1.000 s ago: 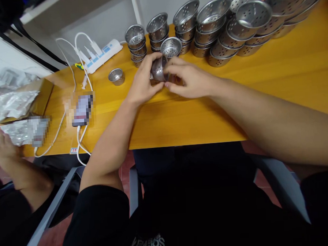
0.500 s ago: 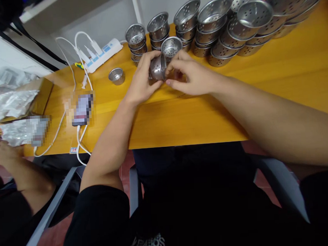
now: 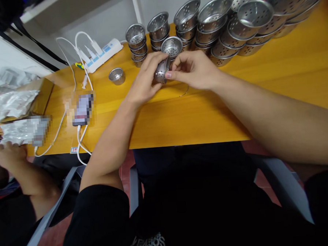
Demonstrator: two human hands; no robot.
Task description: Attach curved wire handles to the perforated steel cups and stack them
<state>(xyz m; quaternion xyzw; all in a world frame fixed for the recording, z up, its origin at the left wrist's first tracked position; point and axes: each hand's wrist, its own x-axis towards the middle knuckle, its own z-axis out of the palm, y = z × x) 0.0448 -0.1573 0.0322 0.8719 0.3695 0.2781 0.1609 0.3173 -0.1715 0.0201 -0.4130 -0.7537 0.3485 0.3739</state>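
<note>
The left hand [image 3: 146,80] keeps its grip wrapped around a perforated cup [image 3: 159,74] of shiny grey metal, round-walled and pierced with small holes. The cup is tipped on its side above the bench [image 3: 186,125], its mouth toward 3 o'clock. There the right hand [image 3: 192,70] meets the rim, thumb and bent fingers drawn close; whether that grip pinches the metal or something small, I cannot tell. Taking the held cup as the dial's centre, a thin, wire-like curve [image 3: 183,93] shows at about 4 o'clock, against smooth, glossy yellow-brown wood. At 9 o'clock a small metal cup [image 3: 117,77] stands upright and alone. Stacks of perforated cups [image 3: 187,20] with rolled, circular rims run from 11 round to 2 o'clock, growing wider to the right. A flat, rectangular phone [image 3: 83,109] lies toward 8 o'clock, and a white plastic power strip [image 3: 104,57] at 10. Crinkled, clear plastic bags [image 3: 13,103] sit far off near 9.
</note>
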